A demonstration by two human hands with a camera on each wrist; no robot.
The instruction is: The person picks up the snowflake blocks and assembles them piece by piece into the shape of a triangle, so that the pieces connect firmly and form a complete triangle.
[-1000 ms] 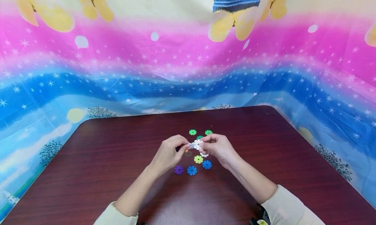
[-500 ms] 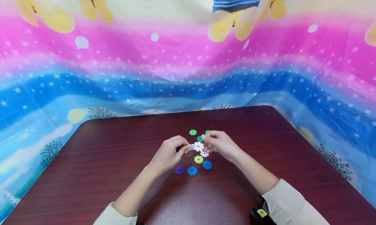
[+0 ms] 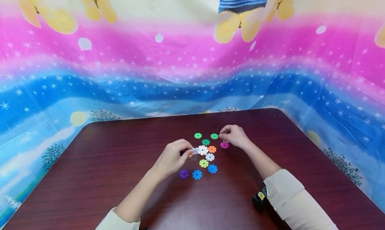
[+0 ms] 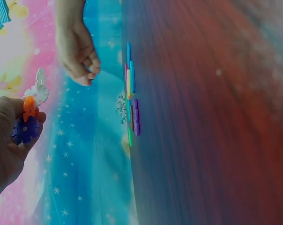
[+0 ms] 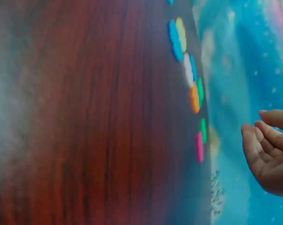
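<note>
My left hand (image 3: 174, 156) pinches a joined chain of notched plastic discs above the table. In the left wrist view the chain has a purple disc (image 4: 25, 130) at the fingers, an orange disc (image 4: 30, 108), then white discs (image 4: 39, 92) at the free end. My right hand (image 3: 237, 137) is off to the right with its fingers loosely bent and nothing held, as the right wrist view also shows. Nearest to it are a green disc (image 3: 214, 136) and a magenta disc (image 3: 224, 145). Part of the chain is hidden behind the left fingers in the head view.
Several loose discs lie flat on the dark wooden table (image 3: 120, 163): among them orange (image 3: 212, 149), yellow (image 3: 204, 163), blue (image 3: 212, 169), purple (image 3: 183, 174) and brown (image 3: 193, 158). A printed cloth (image 3: 180, 63) hangs around the table's far and side edges.
My right hand has let go of the white disc and moved right and away, uncovering the orange and magenta discs. My left hand still holds the chain in nearly the same place.
</note>
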